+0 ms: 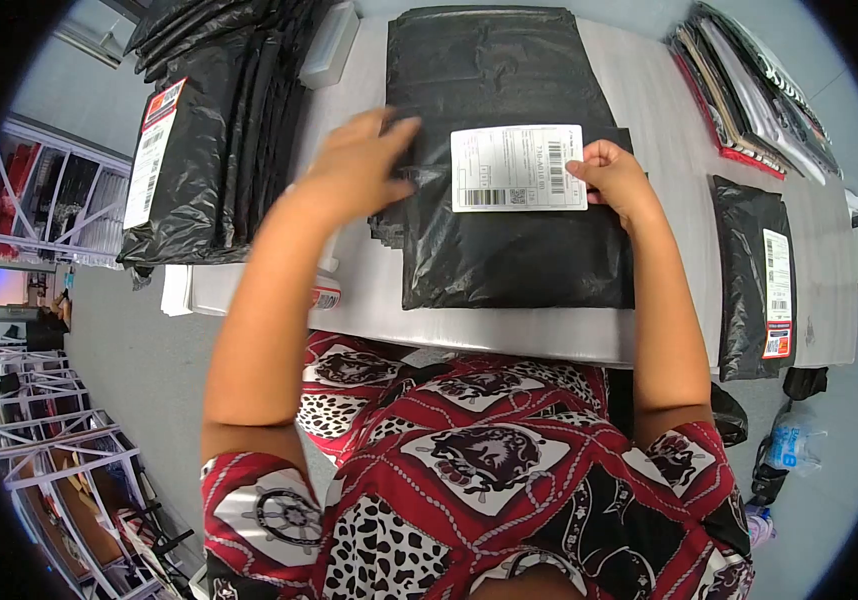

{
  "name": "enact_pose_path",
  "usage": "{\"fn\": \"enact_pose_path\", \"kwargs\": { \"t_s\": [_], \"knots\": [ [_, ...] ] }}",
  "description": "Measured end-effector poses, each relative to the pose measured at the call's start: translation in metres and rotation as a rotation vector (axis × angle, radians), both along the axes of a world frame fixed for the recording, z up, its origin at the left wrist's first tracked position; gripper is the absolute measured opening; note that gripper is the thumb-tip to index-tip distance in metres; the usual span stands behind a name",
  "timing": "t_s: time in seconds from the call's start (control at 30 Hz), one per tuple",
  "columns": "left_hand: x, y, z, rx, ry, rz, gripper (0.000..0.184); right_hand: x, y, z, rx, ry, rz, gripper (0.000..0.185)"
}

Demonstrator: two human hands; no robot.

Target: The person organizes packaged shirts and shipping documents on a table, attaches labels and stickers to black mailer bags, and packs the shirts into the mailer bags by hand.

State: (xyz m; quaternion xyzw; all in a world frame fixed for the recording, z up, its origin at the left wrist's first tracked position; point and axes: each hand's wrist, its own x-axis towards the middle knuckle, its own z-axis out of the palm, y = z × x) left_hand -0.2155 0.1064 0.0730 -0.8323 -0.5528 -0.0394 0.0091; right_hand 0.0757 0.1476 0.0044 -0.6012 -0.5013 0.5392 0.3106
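In front of me a black plastic mailing bag (519,260) lies on the table, partly over a stack of flat black bags (489,60). A white shipping label (474,175) with barcodes and a QR code is on the bag's upper half. My right hand (617,182) pinches the label's right edge between thumb and fingers. Whether the label is stuck down I cannot tell. My left hand (361,165), a little blurred, is at the left edge of the bags with its fingers apart, holding nothing.
Filled black parcels (209,140) are piled at the left, the front one labelled. Another labelled parcel (744,280) lies at the right edge. Folded items in clear bags (739,90) are stacked at the back right. A clear plastic box (329,50) stands at the back left.
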Motion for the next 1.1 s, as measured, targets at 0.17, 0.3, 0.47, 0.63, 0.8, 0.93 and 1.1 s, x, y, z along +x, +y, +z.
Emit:
{"fn": "enact_pose_path", "kwargs": {
  "t_s": [0.17, 0.3, 0.47, 0.63, 0.8, 0.93, 1.1],
  "knots": [
    [0.121, 0.008, -0.074, 0.09, -0.347, -0.228, 0.041, -0.004, 0.008, -0.015, 0.073, -0.247, 0.049, 0.017],
    [0.112, 0.015, -0.12, 0.119, -0.229, -0.103, 0.046, -0.014, 0.001, -0.012, 0.249, -0.799, 0.103, 0.027],
    [0.029, -0.029, -0.071, 0.041, -0.271, 0.074, 0.035, 0.004, -0.002, -0.018, 0.42, -0.803, 0.061, 0.039],
    [-0.076, -0.134, 0.009, 0.083, -0.427, 0.214, 0.038, -0.024, -0.035, 0.0, 0.534, -0.315, 0.03, 0.017],
    [-0.1, -0.155, -0.022, 0.135, -0.399, 0.312, 0.025, -0.124, -0.084, 0.023, 0.502, -0.051, 0.438, 0.014],
    [-0.088, -0.149, -0.026, 0.158, -0.381, 0.336, 0.024, -0.19, -0.117, -0.002, 0.556, 0.14, 0.587, 0.031],
    [-0.084, -0.15, -0.022, 0.099, -0.412, 0.262, 0.026, -0.222, -0.126, -0.022, 0.623, 0.183, 0.536, 0.041]
  ]
}}
